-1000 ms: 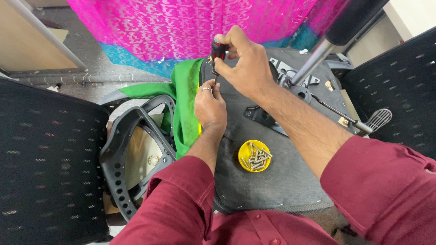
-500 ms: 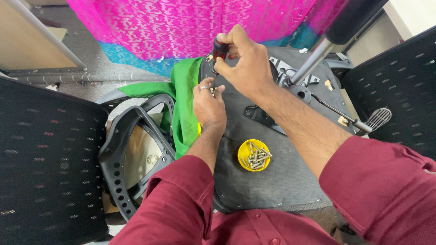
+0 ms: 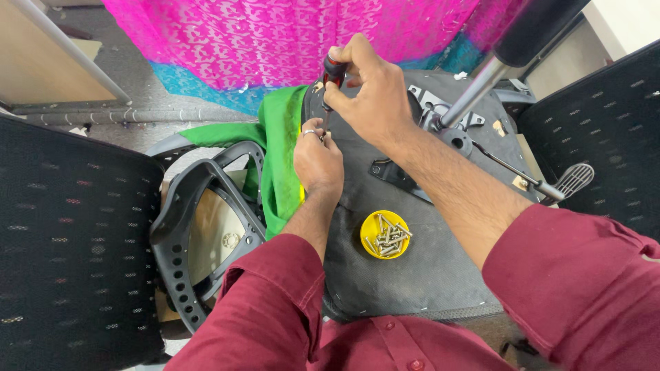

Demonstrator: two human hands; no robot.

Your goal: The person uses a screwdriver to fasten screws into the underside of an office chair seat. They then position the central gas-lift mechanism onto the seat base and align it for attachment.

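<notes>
My right hand [image 3: 371, 93] grips the dark red-and-black handle of a screwdriver [image 3: 333, 72], held upright over the far left part of an upturned black chair seat [image 3: 426, 275]. Just below it my left hand [image 3: 317, 159] rests on the seat, fingers pinched around the screwdriver's shaft near its tip; a ring shows on one finger. A round yellow lid [image 3: 385, 234] holding several metal screws lies on the seat near my left forearm. Both sleeves are dark red.
A green cloth [image 3: 278, 148] drapes over the seat's left edge. A black plastic armrest frame [image 3: 185, 233] lies to the left. The chair's metal column [image 3: 481, 79] and lever [image 3: 543, 185] rise at right. Black mesh chair backs flank both sides. Pink and blue fabric hangs behind.
Both hands stay at the same spot on the seat; the right hand has shifted slightly on the screwdriver handle. Nothing else has moved.
</notes>
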